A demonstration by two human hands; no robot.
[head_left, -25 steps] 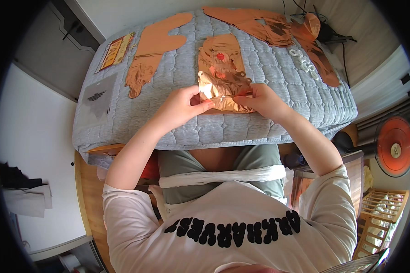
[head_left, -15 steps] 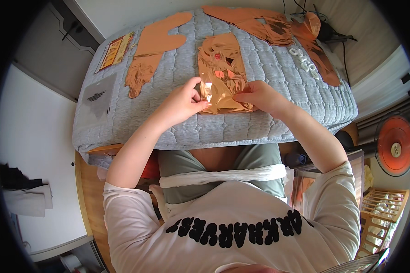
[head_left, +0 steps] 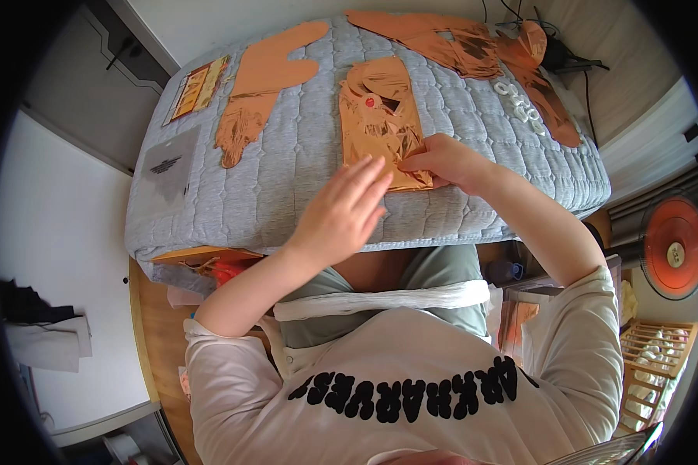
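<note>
A rectangular packet of shiny copper-coloured foil (head_left: pixel 381 108) lies on the grey quilted mattress (head_left: pixel 302 198) in front of me. It looks like folded foil in a clear sleeve, with a small red spot near its middle. My right hand (head_left: pixel 451 164) pinches the packet's lower right part between thumb and fingers. Over the lower left corner, my left hand (head_left: pixel 345 208) has its fingers stretched out and grips nothing; whether its fingertips touch the foil I cannot tell. Left of the packet, a flat copper foil shape (head_left: pixel 260 81), like a deflated foil balloon, is spread out.
More flat copper foil (head_left: pixel 434 43) lies at the far right, beside several white rings (head_left: pixel 520 108). At the left are a yellow-and-red printed sheet (head_left: pixel 195 91) and a clear bag (head_left: pixel 164 170) with dark marks. Black cables (head_left: pixel 570 62) run by the wall; an orange fan (head_left: pixel 673 248) stands right.
My left hand has let go of the packet's left edge, moved right and nearer to me, and straightened its fingers. My right hand keeps its pinch; the packet has shifted slightly.
</note>
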